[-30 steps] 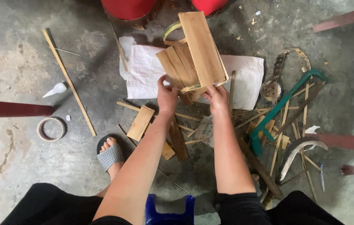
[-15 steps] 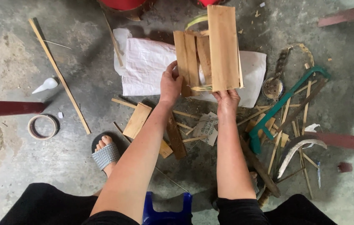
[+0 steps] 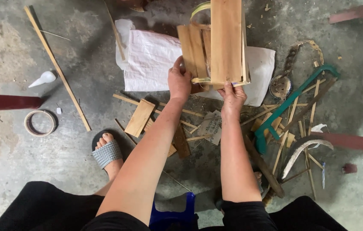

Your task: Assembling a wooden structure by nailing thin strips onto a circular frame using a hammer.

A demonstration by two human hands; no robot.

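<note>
Both hands are up off the floor. The left hand [image 3: 179, 81] and the right hand [image 3: 232, 96] grip the bottom of a wooden box [image 3: 215, 45], so the box fills the space right in front of them.

Below the hands the floor is crowded — flat wood pieces [image 3: 139, 117], thin sticks and a paper scrap [image 3: 211, 126] lie close together. To the right it is worse: a green saw [image 3: 290, 105], a curved blade [image 3: 303, 149] and many sticks cross each other.

To the left there is more bare concrete [image 3: 6, 55]. Only a long wooden strip [image 3: 57, 68], a small white bottle [image 3: 44, 78] and a tape roll [image 3: 39, 123] lie there — well apart. A dark red bar [image 3: 6, 102] sticks in from the left edge.
</note>
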